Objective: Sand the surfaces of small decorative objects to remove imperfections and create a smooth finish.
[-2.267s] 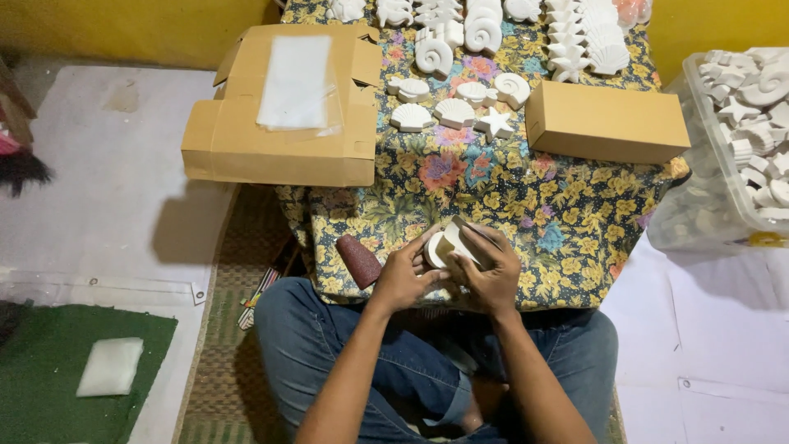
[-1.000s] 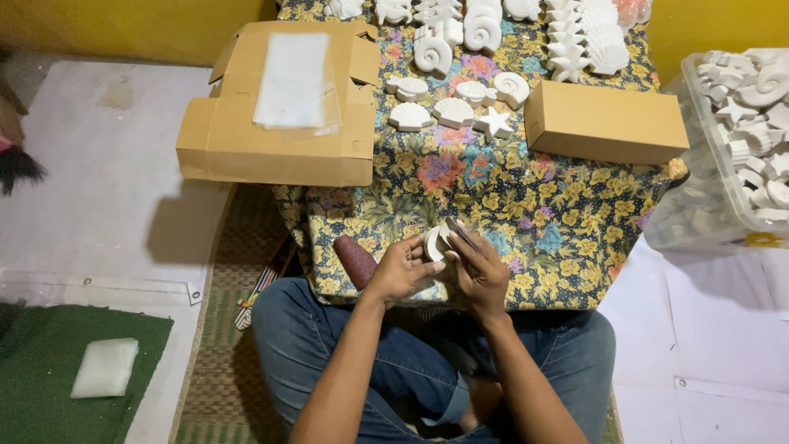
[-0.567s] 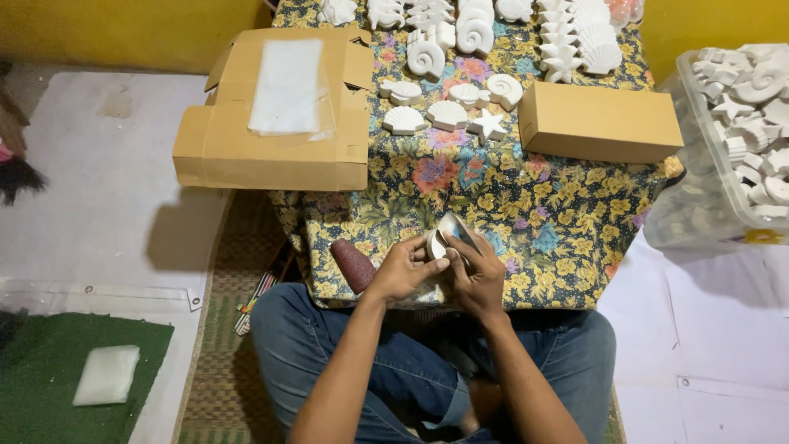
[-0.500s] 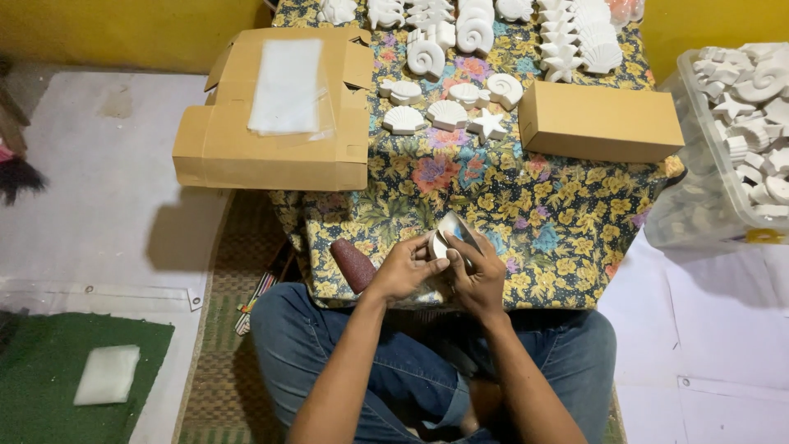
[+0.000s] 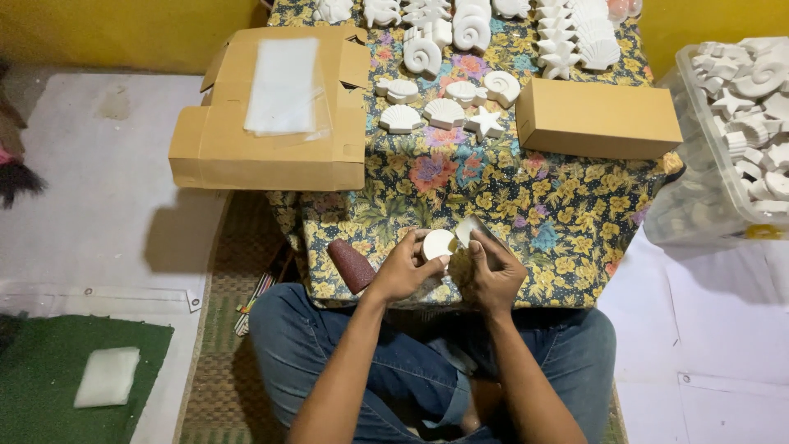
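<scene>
A seated person in jeans works over a low table under a floral cloth. Far left, a green mat holds a white pad. An open carton sits on the table's left corner. A roll of brown sandpaper lies at the near edge. The left hand pinches a round white disc in closed fingers. The right hand, just beside it, grips a thin pale piece against the disc. White shells, a closed box and a full bin lie beyond.
</scene>
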